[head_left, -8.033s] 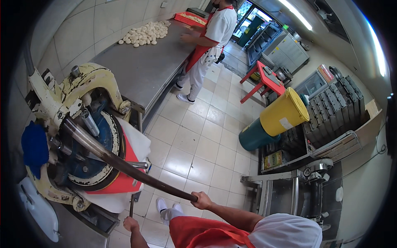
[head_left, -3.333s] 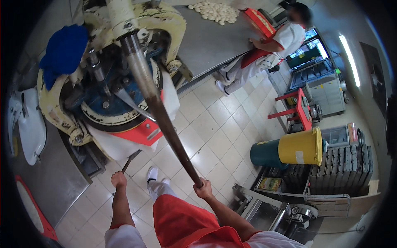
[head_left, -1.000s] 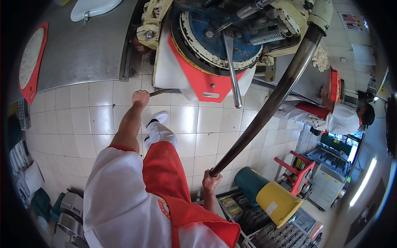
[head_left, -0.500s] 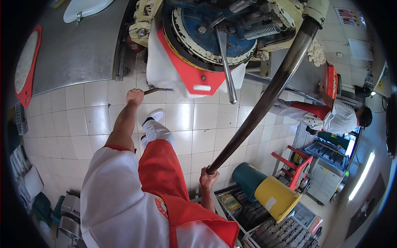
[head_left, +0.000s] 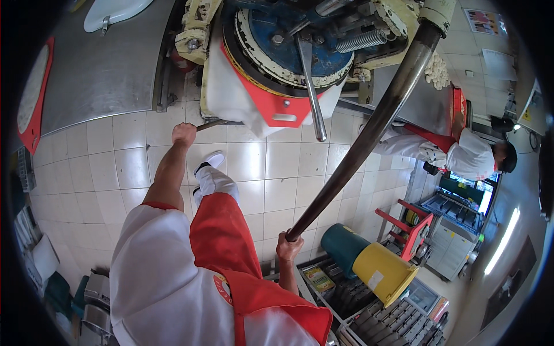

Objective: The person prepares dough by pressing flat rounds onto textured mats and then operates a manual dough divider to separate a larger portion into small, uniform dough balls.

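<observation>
My left hand (head_left: 184, 133) is closed around the end of a short dark metal handle (head_left: 209, 124) that sticks out beside the machine's base. With my right hand (head_left: 289, 246) I grip the lower end of a long dark steel lever (head_left: 369, 135), which slopes up to a cream socket on the machine. A round blue press head (head_left: 288, 49) with chipped cream paint sits over a red board (head_left: 271, 104) with a slotted grip. Under the board lies a white sheet or pad (head_left: 222, 95). A thin silver lever (head_left: 312, 86) hangs down from the head.
A steel table (head_left: 107, 69) at the left carries a red-edged board (head_left: 40, 98) and a white scale-like pan (head_left: 115, 12). At the right a co-worker (head_left: 470, 153) stands by another table with pale dough pieces (head_left: 437, 72). Green (head_left: 344, 245) and yellow bins (head_left: 384, 271) stand near my right arm.
The view has shifted slightly. The red board and the short handle look a little farther under the machine. Both my hands keep their grips, and the co-worker has moved slightly.
</observation>
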`<state>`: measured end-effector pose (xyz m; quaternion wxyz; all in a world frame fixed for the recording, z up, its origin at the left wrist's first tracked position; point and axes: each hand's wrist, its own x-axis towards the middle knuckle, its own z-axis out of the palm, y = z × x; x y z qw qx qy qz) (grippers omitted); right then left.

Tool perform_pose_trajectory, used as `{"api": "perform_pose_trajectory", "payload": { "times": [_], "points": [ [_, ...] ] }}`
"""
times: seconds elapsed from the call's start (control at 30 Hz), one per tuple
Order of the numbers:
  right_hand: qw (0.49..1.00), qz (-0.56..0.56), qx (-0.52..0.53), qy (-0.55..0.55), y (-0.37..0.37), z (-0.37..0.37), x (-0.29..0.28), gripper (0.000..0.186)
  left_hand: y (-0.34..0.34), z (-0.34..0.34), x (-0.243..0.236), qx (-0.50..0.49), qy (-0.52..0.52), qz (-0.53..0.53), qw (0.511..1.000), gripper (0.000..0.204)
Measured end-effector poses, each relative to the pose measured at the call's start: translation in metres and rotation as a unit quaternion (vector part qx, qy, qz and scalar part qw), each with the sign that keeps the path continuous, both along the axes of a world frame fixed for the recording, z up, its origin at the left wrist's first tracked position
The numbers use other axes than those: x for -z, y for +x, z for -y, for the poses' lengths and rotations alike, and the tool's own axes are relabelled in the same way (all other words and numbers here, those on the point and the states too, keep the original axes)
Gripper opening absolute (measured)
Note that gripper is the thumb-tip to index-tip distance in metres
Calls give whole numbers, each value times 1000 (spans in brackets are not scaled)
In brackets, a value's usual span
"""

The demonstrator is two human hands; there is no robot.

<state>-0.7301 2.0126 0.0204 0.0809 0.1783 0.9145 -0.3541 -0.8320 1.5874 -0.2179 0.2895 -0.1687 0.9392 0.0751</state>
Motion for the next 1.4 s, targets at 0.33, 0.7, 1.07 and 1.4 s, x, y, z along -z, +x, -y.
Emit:
{"api": "perform_pose_trajectory", "payload": {
  "times": [0.33,0.7,1.07,1.4],
  "points": [
    [999,14,30,-12,16,-16,-14,23,0,0,7,11,-4,1,1000,25],
    [1000,-4,-2,6,12,-14,-19,29,-1,0,12,-9,-2,-1,1000,25],
    [1000,-8,5,-3,14,-13,-21,27,0,-1,6,-13,4,0,1000,25],
    [999,35,1,6,14,-19,-21,18,-2,1,4,-7,1,2,1000,26]
  ]
}}
